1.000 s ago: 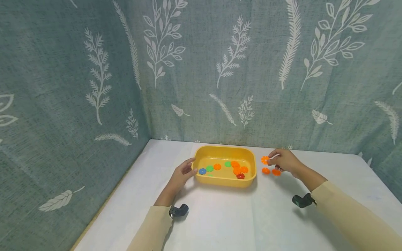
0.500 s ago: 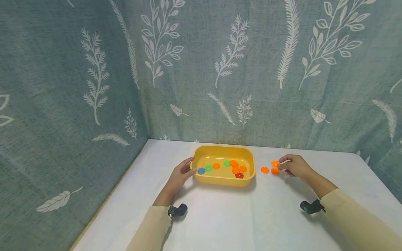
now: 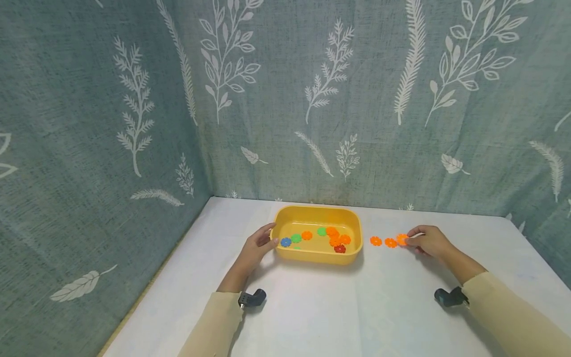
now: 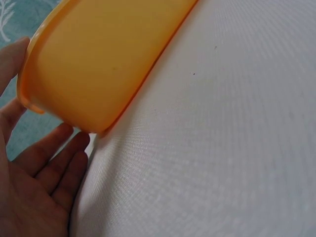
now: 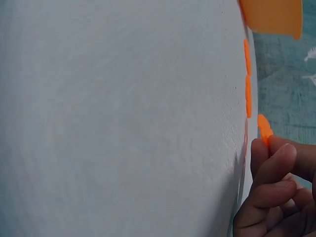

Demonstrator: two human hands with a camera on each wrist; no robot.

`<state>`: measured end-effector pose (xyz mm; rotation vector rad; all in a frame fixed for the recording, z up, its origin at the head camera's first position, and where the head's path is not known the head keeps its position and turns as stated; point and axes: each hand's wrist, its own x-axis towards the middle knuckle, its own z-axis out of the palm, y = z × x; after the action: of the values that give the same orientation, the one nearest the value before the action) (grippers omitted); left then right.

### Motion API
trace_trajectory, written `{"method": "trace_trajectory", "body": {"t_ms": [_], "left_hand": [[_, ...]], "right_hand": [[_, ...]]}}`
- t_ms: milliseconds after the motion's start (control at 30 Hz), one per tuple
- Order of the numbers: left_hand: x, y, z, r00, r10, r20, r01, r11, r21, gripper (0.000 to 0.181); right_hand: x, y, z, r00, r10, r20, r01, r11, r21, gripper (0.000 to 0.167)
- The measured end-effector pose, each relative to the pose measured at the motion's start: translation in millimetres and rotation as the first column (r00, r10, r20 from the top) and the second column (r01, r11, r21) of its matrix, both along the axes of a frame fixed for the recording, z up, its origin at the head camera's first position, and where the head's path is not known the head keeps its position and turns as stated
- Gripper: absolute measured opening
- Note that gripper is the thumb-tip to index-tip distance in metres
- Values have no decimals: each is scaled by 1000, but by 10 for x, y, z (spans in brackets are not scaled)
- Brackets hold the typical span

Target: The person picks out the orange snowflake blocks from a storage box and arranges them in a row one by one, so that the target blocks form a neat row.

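A yellow plastic tub stands on the table, with several notched, flower-shaped discs inside. My left hand holds its left end, the thumb at the rim. In the left wrist view the other fingers lie against the outer wall. To the right of the tub, my right hand pinches an orange flower-shaped disc between thumb and fingertips. The right wrist view shows that disc tilted and slightly off the table. Two more orange discs lie in a row between it and the tub.
Inside the tub are a blue disc, green discs, orange ones and a dark red one. White cloth covers the table. Leaf-patterned green curtains rise behind and at the left.
My right hand has carried its orange disc rightward and nearer, past the two lying discs, to the right end of their row. The left hand has stayed at the tub.
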<state>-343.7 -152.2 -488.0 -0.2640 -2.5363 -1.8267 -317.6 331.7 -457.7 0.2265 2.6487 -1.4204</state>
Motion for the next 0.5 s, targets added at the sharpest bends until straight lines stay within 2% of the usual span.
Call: {"method": "trace_trajectory", "body": {"t_ms": [500], "left_hand": [[-4,3,4,1000,-3,-10,2,1000,-10,53]], "right_hand": [[3,63,-20,1000,-1,9,0,996,92,32]]}}
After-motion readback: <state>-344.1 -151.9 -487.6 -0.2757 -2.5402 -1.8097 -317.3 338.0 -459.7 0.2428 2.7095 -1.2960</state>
